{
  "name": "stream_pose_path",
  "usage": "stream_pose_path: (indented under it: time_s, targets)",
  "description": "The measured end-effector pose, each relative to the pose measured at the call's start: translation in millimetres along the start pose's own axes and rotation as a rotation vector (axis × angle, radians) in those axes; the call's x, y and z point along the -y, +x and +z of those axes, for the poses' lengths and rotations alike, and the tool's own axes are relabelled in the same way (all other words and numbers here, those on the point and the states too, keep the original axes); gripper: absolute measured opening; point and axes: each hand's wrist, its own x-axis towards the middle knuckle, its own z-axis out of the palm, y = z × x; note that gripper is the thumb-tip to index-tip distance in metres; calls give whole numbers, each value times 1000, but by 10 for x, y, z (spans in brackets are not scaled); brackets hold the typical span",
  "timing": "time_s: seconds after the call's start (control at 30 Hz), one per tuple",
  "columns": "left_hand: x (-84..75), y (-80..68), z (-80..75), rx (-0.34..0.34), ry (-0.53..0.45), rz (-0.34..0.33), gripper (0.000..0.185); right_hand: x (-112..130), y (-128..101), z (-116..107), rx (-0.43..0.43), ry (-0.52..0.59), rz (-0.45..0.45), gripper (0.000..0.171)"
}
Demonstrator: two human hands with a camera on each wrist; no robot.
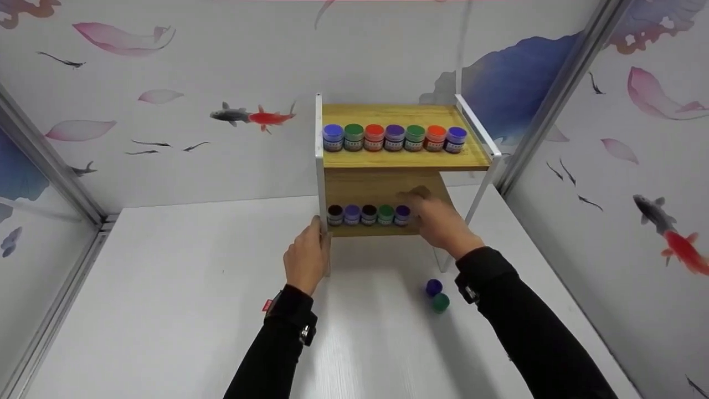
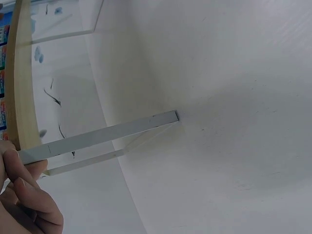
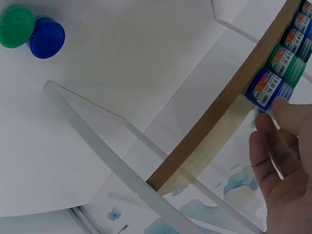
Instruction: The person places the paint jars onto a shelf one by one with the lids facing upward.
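Head view is showing seven jars filling the top shelf (image 1: 407, 159), while the right hand (image 1: 437, 219), fingers straight, is touching the fifth jar (image 1: 402, 214) on the lower shelf (image 1: 371, 230) (two jars (image 1: 437, 295) are waiting on the tabletop (image 1: 166, 288)), and the left hand (image 1: 306, 257) is clamping the rack's leg (image 1: 319, 166).

Matt wooden shelf (image 1: 404, 159) on white metal frame (image 1: 319, 166); glossy plastic jars (image 1: 394, 137).

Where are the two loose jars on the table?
In the head view, the blue jar and green jar sit touching on the table, beside the right sleeve.
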Motion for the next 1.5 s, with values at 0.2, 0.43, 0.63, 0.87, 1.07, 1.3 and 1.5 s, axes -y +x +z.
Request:
stream_pose_path:
  time_s: [0.2,0.43,0.63,0.87,1.07,1.3,1.5]
  targets:
    - [10,-5,1,17,7,-20,18,-20,-148,23,-81,17,-96,25]
    - [5,1,0,16,-5,-18,16,21,-315,166,-41,38,-158,6]
    - [15,9,-9,15,-5,-27,11,33,-416,377,15,33,-233,7]
    - [3,24,1,22,-12,-23,11,-30,-540,555,117,25,-190,6]
    - [-10,26,6,40,-10,-35,12,-71,-648,668,262,27,-45,12]
    - [5,29,-1,33,-3,-19,15,-122,-702,821,248,-123,90,27]
    - [19,16,2,23,-2,-3,14,-142,-760,890,258,-223,183,27]
